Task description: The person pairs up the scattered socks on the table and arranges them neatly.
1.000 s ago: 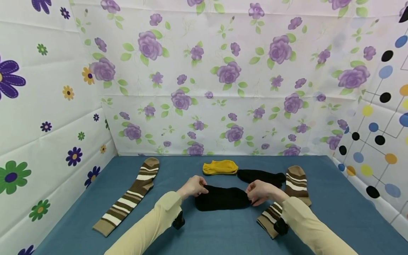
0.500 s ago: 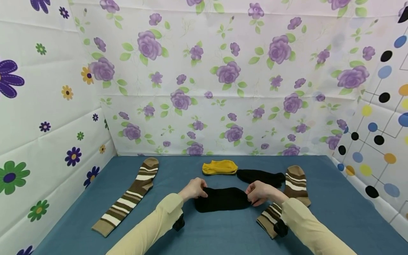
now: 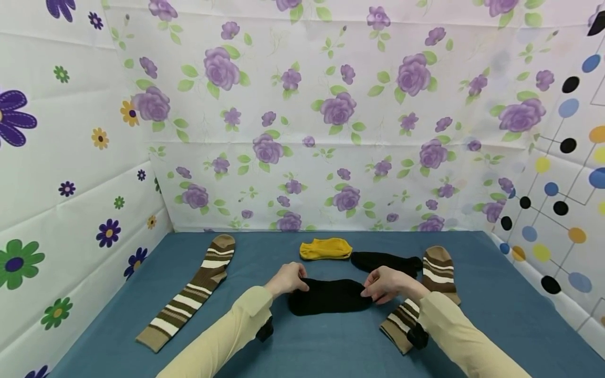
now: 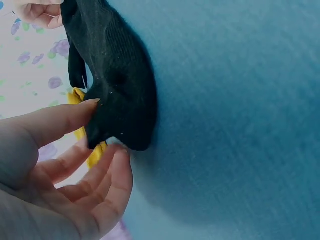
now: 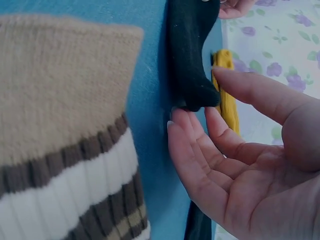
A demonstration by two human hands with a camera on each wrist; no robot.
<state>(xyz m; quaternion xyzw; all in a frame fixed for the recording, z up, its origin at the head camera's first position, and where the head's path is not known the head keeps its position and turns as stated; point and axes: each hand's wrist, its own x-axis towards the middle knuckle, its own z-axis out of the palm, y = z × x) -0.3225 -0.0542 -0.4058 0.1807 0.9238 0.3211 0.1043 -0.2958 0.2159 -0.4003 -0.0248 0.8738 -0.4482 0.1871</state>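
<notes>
A black sock (image 3: 331,297) lies flat in the middle of the blue cloth. My left hand (image 3: 287,279) pinches its left end; in the left wrist view the thumb (image 4: 85,112) lies on top of the fabric and the index finger is below. My right hand (image 3: 388,285) is at the other end. In the right wrist view its fingertips touch the sock's end (image 5: 200,95), while the thumb (image 5: 240,85) stands a little apart from the fabric. Behind lie a yellow sock (image 3: 326,249) and a second black sock (image 3: 385,261).
A long brown, white and tan striped sock (image 3: 194,294) lies at the left. Another striped sock (image 3: 439,270) lies at the right, partly hidden under my right forearm. Patterned sheets (image 3: 331,173) stand at the back and both sides of the cloth.
The right fingertips have shifted slightly left over the sock's end. My left hand and the near end of the black sock have come a little closer to me. The other socks stay put.
</notes>
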